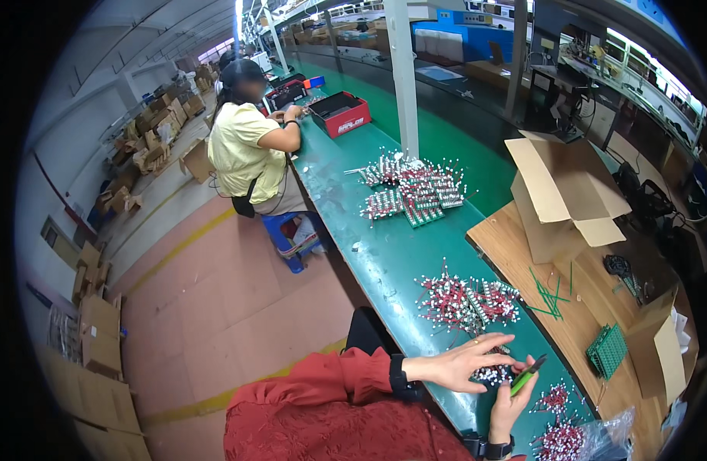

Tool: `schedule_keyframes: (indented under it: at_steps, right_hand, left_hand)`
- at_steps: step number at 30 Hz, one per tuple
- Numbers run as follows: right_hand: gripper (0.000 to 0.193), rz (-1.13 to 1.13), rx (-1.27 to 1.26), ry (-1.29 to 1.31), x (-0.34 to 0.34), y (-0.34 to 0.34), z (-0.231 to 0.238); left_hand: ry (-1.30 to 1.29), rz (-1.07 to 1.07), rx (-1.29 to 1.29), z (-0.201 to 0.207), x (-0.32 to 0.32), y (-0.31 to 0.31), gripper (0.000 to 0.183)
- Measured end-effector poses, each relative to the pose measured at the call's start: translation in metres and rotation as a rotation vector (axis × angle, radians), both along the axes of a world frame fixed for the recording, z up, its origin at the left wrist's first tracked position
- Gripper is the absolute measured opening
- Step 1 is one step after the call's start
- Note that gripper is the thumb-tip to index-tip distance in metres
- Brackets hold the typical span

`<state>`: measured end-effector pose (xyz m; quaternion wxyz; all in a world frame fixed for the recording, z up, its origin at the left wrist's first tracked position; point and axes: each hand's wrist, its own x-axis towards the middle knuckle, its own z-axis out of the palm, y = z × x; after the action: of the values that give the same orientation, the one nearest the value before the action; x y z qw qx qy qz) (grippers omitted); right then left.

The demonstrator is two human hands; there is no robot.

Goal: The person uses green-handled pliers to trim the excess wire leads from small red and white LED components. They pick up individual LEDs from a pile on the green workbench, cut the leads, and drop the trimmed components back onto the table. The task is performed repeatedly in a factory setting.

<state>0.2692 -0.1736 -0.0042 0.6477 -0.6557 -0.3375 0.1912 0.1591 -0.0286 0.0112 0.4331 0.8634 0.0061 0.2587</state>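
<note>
My left hand [459, 364] reaches over the green worktop with its fingers spread. Under and beside those fingers lies a small heap of white-tipped parts [493, 374], partly hidden. In my right hand [507, 407] is a pair of green-handled pliers [526, 378], dark jaws pointing up and away. Just beyond my left hand rests a pile of small circuit boards with red wires and white tips [465, 301]. Loose bundles of red wires with white ends [559, 441] lie to the right of my right hand, next to a clear plastic bag [611, 434].
Farther up the bench [353, 230] sits a bigger stack of wired boards [415, 188], near a grey post [402, 77]. To the right, a wooden board [592, 300] carries an open carton [553, 200], green strips [549, 296] and green circuit boards [607, 352]. A person [250, 146] works beside a red box [342, 114].
</note>
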Motion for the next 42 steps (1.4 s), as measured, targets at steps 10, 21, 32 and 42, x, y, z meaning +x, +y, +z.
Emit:
schedule_keyframes:
  at_steps: [10, 21, 32, 42]
  right_hand:
    - [0.055, -0.036, 0.047, 0.09, 0.013, -0.008, -0.021]
    - [0.041, -0.053, 0.128, 0.206, 0.026, -0.023, 0.044]
    - [0.039, -0.053, 0.038, 0.174, 0.057, 0.002, 0.015]
    - [0.039, -0.101, 0.007, 0.123, 0.063, 0.0, 0.007]
  left_hand:
    - [0.143, 0.331, 0.305, -0.005, -0.002, 0.043, 0.049]
    - [0.182, 0.409, 0.556, 0.014, -0.002, 0.043, 0.024]
    - [0.322, 0.247, 0.542, 0.022, 0.028, 0.033, 0.032]
    - [0.388, -0.036, 0.588, 0.004, 0.075, 0.041, 0.026]
